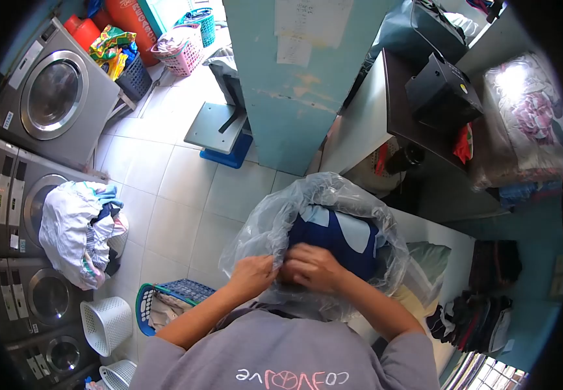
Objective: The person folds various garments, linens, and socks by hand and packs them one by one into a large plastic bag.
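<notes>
A clear plastic bag (323, 188) lies wide open in front of me, its crumpled rim around a stack of clothes. On top inside it is a dark blue garment (320, 234) with light blue parts. My left hand (254, 275) has its fingers closed at the bag's left edge, seemingly gripping the plastic. Right beside it, my right hand (310, 265) is curled over the lower left of the blue garment, near the rim; its fingertips are hidden, and what they hold cannot be made out.
Grey washing machines (54, 94) line the left side, with a heaped laundry pile (76, 227) before them. A blue basket (184, 289) and a white basket (107, 325) stand on the floor. Folded clothes (476, 322) lie right; a teal pillar (288, 84) rises ahead.
</notes>
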A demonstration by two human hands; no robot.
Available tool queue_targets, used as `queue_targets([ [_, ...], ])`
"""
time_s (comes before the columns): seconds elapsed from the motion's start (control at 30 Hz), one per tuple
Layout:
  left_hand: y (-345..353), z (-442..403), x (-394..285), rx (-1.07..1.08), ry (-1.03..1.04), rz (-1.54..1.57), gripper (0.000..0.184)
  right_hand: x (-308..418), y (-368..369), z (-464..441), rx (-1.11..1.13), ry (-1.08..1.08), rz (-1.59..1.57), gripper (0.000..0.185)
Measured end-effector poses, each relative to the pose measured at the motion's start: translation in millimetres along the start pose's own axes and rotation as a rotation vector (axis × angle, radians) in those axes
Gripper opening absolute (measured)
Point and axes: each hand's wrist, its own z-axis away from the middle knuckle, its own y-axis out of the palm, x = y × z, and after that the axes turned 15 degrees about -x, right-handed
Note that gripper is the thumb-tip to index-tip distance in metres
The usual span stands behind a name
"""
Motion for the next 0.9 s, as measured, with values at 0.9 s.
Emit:
queue_targets([
  [0.9,34,-154,-16,-0.112,0.141,-0.145,0.025,-62,-11,10,-0.157,0.26,0.622,0.051],
])
